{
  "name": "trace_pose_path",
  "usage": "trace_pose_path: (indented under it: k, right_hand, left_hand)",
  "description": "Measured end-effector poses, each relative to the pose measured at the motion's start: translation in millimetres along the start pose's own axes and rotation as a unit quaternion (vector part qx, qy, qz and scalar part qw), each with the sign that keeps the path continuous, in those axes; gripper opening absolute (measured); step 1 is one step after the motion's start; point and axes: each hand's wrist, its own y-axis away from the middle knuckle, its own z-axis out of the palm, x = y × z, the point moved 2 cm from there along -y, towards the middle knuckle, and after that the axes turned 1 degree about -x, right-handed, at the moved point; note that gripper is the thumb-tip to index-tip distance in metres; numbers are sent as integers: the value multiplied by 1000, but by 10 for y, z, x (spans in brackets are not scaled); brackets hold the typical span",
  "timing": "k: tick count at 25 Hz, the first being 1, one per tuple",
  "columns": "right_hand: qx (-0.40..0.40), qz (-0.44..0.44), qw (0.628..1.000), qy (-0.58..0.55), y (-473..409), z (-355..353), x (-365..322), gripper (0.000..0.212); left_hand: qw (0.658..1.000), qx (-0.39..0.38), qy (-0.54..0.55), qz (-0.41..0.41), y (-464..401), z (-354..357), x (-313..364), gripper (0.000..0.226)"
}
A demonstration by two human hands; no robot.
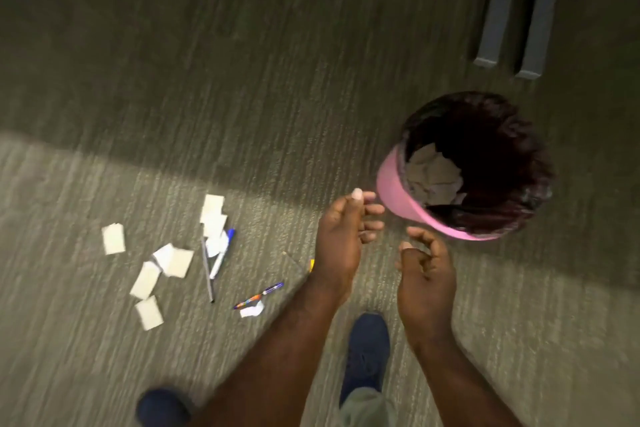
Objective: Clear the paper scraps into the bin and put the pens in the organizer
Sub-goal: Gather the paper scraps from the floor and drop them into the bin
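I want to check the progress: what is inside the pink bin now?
Inside the pink bin, lined with a dark bag, several paper scraps lie against the near wall. The far part is in deep shadow, so anything lying there cannot be seen.

Grey-green ribbed carpet floor (242, 80), bearing: scattered off-white square paper scraps (113, 238); slim grey pen (207, 270); blue-capped white pen (221, 253); multicoloured patterned pen (258, 295); pink round bin (391, 184) with dark liner; two grey metal furniture legs (498, 10)
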Motion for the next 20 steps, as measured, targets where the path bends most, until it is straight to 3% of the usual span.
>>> trace_pose_path:
  k: [2,6,11,13,16,20]
  right_hand:
    - [-76,-45,995,51,266,498,83,21]
    - [-211,-110,963,126,817,1573,551,22]
    - [-346,-165,885,263,1147,2252,1735,17]
    - [-366,-178,858,313,1226,2350,2257,15]
    - [-346,-155,846,375,1303,2419,2823,21]
    - [-359,-187,802,439,1325,2561,3158,29]
  left_hand:
    - [996,68,-41,32,58,-757,-116,18]
    - [980,169,-95,39,181,-2300,-524,13]
    - [964,228,-132,-14,285,-3772,-1330,11]
    - [954,250,-163,-21,259,-4220,-1615,13]
    - [941,279,-191,-11,157,-4664,-1857,5]
    - [922,316,-225,19,-44,-5016,-2015,5]
